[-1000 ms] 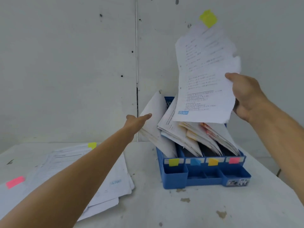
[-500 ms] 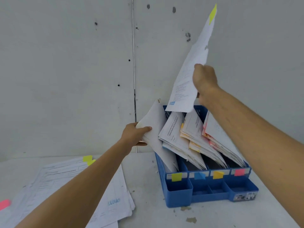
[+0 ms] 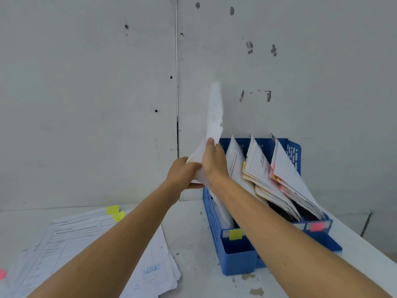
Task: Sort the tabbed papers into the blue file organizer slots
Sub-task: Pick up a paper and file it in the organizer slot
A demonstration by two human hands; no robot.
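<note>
A blue file organizer [image 3: 236,259] stands on the table against the wall, its slots marked by coloured labels; the yellow label [image 3: 235,234] and the pink label [image 3: 316,226] show. My right hand [image 3: 213,161] grips a white sheet [image 3: 214,112] edge-on above the leftmost slot, the sheet's lower part hidden behind the hand. My left hand [image 3: 182,175] holds the leaning papers [image 3: 196,160] of that slot, pulled to the left. More stacks [image 3: 279,175] lean in the slots to the right.
A loose pile of tabbed papers [image 3: 150,274] lies on the table at the left, with yellow tabs [image 3: 115,212] at its top edge and a pink tab [image 3: 2,274] at the far left. The grey wall [image 3: 86,104] is right behind the organizer. The table edge [image 3: 378,250] runs at right.
My right hand has brought the sheet down and left, from high above the organizer to the leftmost slot. My left hand keeps its grip on that slot's papers. The view has tilted and moved closer.
</note>
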